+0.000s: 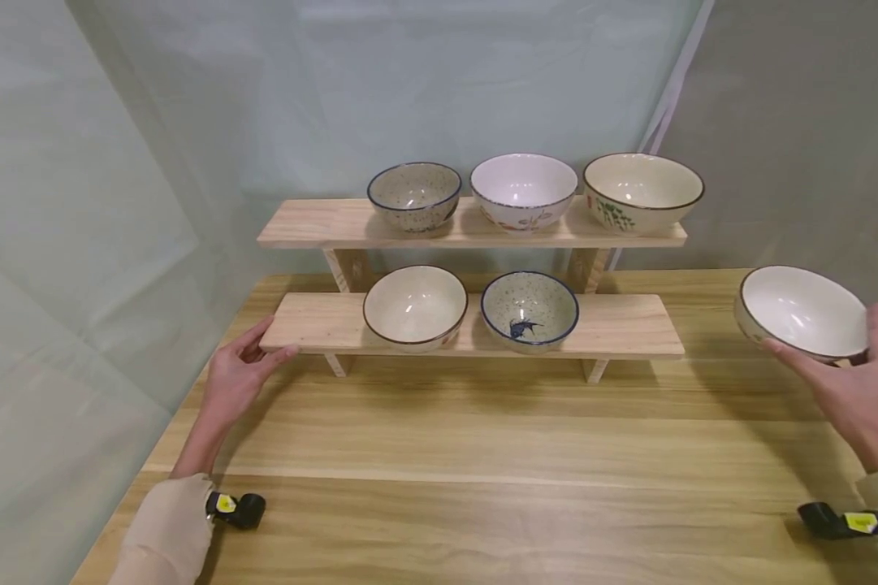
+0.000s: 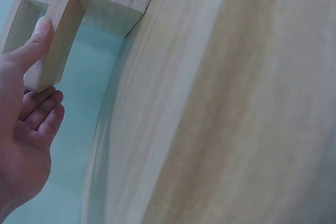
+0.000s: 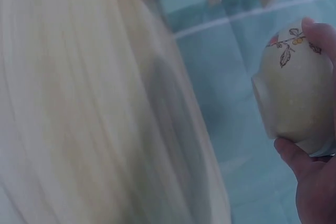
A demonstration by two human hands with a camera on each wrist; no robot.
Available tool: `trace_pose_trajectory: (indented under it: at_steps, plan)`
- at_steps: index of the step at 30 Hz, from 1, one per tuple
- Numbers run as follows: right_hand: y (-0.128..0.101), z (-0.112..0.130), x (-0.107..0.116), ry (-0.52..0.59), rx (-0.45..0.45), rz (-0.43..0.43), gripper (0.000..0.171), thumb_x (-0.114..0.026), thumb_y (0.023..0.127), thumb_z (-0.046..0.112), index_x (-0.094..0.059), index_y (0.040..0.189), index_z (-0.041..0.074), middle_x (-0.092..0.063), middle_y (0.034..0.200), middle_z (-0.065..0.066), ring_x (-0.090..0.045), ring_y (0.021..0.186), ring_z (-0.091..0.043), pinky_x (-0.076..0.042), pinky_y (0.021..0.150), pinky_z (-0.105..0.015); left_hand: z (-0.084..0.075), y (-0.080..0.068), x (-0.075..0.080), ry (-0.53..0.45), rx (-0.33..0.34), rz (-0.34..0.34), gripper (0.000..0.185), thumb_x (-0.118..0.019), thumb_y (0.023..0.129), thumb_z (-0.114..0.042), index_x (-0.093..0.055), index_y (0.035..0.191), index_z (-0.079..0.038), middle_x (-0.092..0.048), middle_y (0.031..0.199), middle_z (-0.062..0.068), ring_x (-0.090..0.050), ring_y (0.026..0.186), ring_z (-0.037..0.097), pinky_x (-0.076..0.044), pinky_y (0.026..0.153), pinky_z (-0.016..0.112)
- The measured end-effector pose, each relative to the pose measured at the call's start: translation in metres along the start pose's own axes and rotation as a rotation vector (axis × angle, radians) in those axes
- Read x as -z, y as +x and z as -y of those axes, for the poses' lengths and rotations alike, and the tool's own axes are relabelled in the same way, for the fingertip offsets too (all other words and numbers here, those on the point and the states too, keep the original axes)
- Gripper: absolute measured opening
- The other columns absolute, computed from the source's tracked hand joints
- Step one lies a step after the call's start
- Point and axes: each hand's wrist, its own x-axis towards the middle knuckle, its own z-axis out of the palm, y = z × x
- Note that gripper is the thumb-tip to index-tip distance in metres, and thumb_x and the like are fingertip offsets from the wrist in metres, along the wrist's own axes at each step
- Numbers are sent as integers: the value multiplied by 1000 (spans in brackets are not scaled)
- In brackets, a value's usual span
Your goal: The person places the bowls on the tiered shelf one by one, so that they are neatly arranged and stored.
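Note:
My right hand (image 1: 858, 390) holds a white bowl (image 1: 804, 309) with a dark rim, raised over the right side of the table. In the right wrist view the bowl's outside (image 3: 294, 87) shows a painted sprig of leaves, with thumb and fingers on opposite sides. At the other end, my left hand (image 1: 237, 378) grips the left end of the lower board of a two-tier wooden shelf (image 1: 314, 321). The left wrist view shows its thumb (image 2: 39, 38) on the board's edge and the fingers curled around the end. On this board stand a cream bowl (image 1: 415, 305) and a speckled blue-rimmed bowl (image 1: 529, 309).
Along the upper board (image 1: 322, 219) stand a speckled bowl (image 1: 414, 195), a white bowl (image 1: 524, 191) and a cream bowl with green leaves (image 1: 643, 191). The shelf's legs rest on the wooden table (image 1: 468, 455). Pale sheeting (image 1: 482, 73) hangs behind and at the left.

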Motion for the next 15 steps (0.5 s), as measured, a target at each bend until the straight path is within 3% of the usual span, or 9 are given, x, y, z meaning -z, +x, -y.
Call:
trace_pose_trajectory:
  at_steps: [7, 15]
  plan:
    - [-8, 20, -3, 86, -16, 56, 98, -77, 78, 8, -17, 152, 29, -22, 152, -10, -36, 126, -11, -35, 83, -1, -2, -1, 1, -14, 11, 5, 74, -71, 87, -27, -34, 147, -6, -41, 141, 23, -46, 125, 30, -45, 81, 9]
    - [-15, 36, -9, 144, 55, 116, 100, -77, 77, 0, -17, 152, 28, -25, 147, -12, -41, 121, -13, -38, 78, -2, -2, -1, 0, 3, 6, -1, 73, -72, 87, -27, -35, 147, -6, -42, 140, 22, -46, 125, 29, -44, 82, 9]
